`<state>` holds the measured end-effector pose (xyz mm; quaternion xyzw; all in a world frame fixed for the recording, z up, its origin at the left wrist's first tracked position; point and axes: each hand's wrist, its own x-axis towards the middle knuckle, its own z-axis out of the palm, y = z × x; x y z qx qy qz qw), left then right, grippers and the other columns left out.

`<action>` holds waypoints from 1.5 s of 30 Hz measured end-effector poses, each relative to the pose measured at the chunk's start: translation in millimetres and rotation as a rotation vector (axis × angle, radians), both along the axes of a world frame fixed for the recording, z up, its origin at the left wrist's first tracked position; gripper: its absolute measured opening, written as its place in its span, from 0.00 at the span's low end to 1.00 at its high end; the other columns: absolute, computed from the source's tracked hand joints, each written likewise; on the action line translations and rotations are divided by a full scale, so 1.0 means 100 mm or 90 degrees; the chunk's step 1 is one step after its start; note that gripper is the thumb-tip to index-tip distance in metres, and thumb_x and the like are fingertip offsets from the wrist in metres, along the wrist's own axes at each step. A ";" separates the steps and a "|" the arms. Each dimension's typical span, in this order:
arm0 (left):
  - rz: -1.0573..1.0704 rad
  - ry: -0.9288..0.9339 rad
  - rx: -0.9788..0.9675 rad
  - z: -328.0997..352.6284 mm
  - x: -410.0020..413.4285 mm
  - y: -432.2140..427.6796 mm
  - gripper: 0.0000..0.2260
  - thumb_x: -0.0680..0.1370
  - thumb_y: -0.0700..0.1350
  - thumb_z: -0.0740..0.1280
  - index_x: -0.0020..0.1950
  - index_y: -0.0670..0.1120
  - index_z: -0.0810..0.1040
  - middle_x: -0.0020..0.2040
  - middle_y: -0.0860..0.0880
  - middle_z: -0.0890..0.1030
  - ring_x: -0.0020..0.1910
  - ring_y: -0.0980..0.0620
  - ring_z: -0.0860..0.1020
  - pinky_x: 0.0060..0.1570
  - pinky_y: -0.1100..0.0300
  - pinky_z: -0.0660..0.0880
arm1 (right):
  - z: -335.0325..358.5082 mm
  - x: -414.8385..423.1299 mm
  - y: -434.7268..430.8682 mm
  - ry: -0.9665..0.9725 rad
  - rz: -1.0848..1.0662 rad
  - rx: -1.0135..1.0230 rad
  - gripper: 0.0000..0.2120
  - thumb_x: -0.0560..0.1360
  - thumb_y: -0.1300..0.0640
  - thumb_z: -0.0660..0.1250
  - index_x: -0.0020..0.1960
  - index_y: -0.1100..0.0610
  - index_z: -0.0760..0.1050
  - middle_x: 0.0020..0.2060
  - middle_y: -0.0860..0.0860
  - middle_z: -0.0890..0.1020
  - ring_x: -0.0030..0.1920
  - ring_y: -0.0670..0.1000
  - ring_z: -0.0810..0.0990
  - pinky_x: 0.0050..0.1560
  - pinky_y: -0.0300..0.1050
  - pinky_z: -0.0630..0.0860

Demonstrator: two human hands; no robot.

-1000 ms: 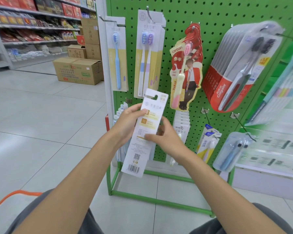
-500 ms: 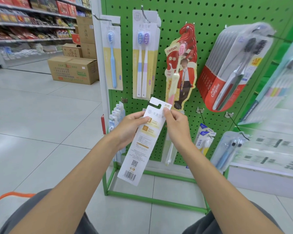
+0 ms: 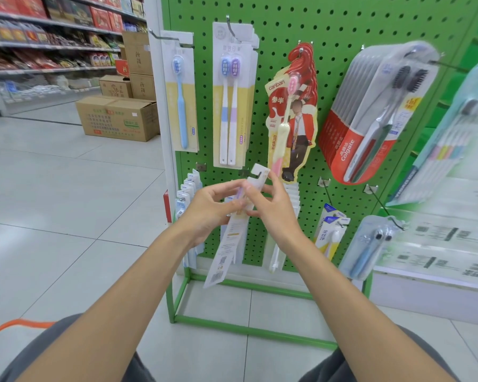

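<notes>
A long white and yellow toothbrush pack [image 3: 226,249] sits between both hands in front of the green pegboard rack [image 3: 337,20]. It is turned nearly edge-on, with its barcode end low and its hang-hole end up near a hook. My left hand [image 3: 210,210] grips its middle from the left. My right hand [image 3: 273,208] pinches its upper part from the right. Matching twin-brush packs [image 3: 232,95] hang on the hook just above.
Other packs hang on the rack: a single blue brush [image 3: 181,97], a red canban pack [image 3: 293,111], a Colgate stack [image 3: 370,114], and small packs [image 3: 329,232] lower down. Cardboard boxes [image 3: 116,119] stand on the tiled floor at left, before stocked shelves. An orange basket rim [image 3: 14,325] shows bottom left.
The pack has turned from showing its printed back to nearly edge-on and has risen toward the rack. My right hand moved from its lower middle to its upper part.
</notes>
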<state>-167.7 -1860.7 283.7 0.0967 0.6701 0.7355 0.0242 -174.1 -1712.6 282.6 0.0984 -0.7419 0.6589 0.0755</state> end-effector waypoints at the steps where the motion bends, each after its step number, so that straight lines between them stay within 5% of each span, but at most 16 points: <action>1: -0.006 0.012 -0.032 0.01 0.01 -0.01 0.19 0.74 0.40 0.74 0.63 0.52 0.81 0.63 0.54 0.81 0.58 0.47 0.81 0.58 0.47 0.78 | -0.01 -0.01 0.01 -0.006 0.008 0.009 0.36 0.76 0.44 0.68 0.79 0.46 0.54 0.65 0.48 0.75 0.57 0.46 0.81 0.59 0.54 0.79; 4: -0.033 0.007 -0.063 0.05 0.01 -0.03 0.23 0.74 0.37 0.74 0.65 0.55 0.79 0.63 0.57 0.80 0.59 0.47 0.81 0.60 0.50 0.77 | -0.01 -0.02 0.02 -0.024 0.016 0.024 0.32 0.79 0.46 0.62 0.79 0.46 0.53 0.65 0.47 0.74 0.62 0.47 0.78 0.64 0.56 0.75; 8: 0.030 -0.008 -0.009 0.09 -0.02 -0.03 0.21 0.79 0.39 0.68 0.69 0.54 0.74 0.57 0.51 0.83 0.53 0.51 0.84 0.54 0.52 0.80 | 0.02 -0.01 0.01 0.008 0.002 0.037 0.15 0.82 0.54 0.53 0.64 0.51 0.74 0.57 0.48 0.81 0.57 0.50 0.80 0.62 0.52 0.75; 10: 0.103 0.025 -0.047 0.09 -0.04 -0.01 0.17 0.80 0.42 0.66 0.68 0.54 0.75 0.52 0.52 0.83 0.49 0.54 0.83 0.50 0.56 0.81 | 0.05 0.01 0.01 0.049 -0.015 0.039 0.14 0.82 0.58 0.54 0.60 0.56 0.77 0.54 0.51 0.82 0.54 0.50 0.79 0.57 0.39 0.74; 14: 0.148 0.090 -0.076 0.13 -0.08 0.02 0.09 0.81 0.44 0.66 0.60 0.50 0.81 0.49 0.56 0.85 0.46 0.61 0.81 0.47 0.65 0.76 | 0.11 0.02 -0.04 0.113 -0.004 0.080 0.12 0.82 0.60 0.56 0.53 0.64 0.77 0.48 0.63 0.80 0.44 0.57 0.76 0.45 0.44 0.70; 17: 0.159 0.084 -0.045 0.22 -0.08 -0.05 0.07 0.81 0.40 0.66 0.56 0.46 0.82 0.49 0.51 0.86 0.46 0.56 0.83 0.49 0.58 0.78 | 0.15 -0.01 -0.11 0.085 0.007 0.076 0.11 0.82 0.60 0.57 0.52 0.65 0.77 0.39 0.57 0.79 0.38 0.45 0.72 0.42 0.41 0.69; 21: 0.198 0.070 -0.040 0.44 -0.07 -0.20 0.07 0.81 0.41 0.65 0.55 0.45 0.82 0.49 0.50 0.86 0.46 0.54 0.84 0.52 0.53 0.80 | 0.42 0.00 -0.20 0.067 0.032 0.109 0.16 0.81 0.57 0.60 0.68 0.55 0.71 0.54 0.47 0.80 0.54 0.46 0.79 0.58 0.47 0.77; 26: 0.308 0.071 -0.001 0.95 -0.15 -0.41 0.08 0.81 0.42 0.64 0.48 0.47 0.83 0.51 0.45 0.85 0.54 0.46 0.83 0.59 0.43 0.78 | 1.09 0.03 -0.25 0.124 0.059 0.148 0.25 0.81 0.61 0.60 0.76 0.49 0.59 0.68 0.47 0.69 0.68 0.46 0.68 0.68 0.46 0.68; 32: 0.422 0.162 -0.083 1.61 -0.43 -0.58 0.09 0.79 0.47 0.64 0.41 0.48 0.80 0.41 0.49 0.77 0.41 0.51 0.74 0.57 0.42 0.76 | 1.94 -0.26 -0.22 0.269 -0.057 0.146 0.21 0.80 0.66 0.57 0.70 0.50 0.67 0.60 0.45 0.75 0.59 0.43 0.74 0.51 0.31 0.70; 38: 0.489 0.203 -0.149 1.89 -0.77 -0.58 0.12 0.81 0.41 0.62 0.43 0.36 0.78 0.40 0.44 0.78 0.40 0.49 0.71 0.43 0.56 0.67 | 2.57 -0.76 -0.16 0.220 -0.058 0.403 0.17 0.83 0.61 0.56 0.70 0.56 0.71 0.66 0.49 0.76 0.66 0.47 0.73 0.60 0.37 0.68; 42: 0.502 0.217 -0.193 1.89 -0.94 -0.56 0.12 0.81 0.39 0.61 0.42 0.32 0.75 0.40 0.34 0.77 0.38 0.49 0.70 0.40 0.57 0.65 | 2.73 -0.95 -0.14 0.179 0.022 0.505 0.15 0.83 0.60 0.56 0.65 0.56 0.76 0.60 0.47 0.78 0.44 0.47 0.80 0.44 0.33 0.75; 45: 0.487 0.244 -0.204 1.87 -1.02 -0.57 0.13 0.81 0.38 0.61 0.43 0.30 0.75 0.41 0.32 0.78 0.38 0.49 0.71 0.39 0.57 0.65 | 2.83 -1.07 -0.10 0.162 0.065 0.501 0.13 0.82 0.62 0.59 0.59 0.56 0.81 0.54 0.48 0.83 0.45 0.47 0.81 0.42 0.34 0.77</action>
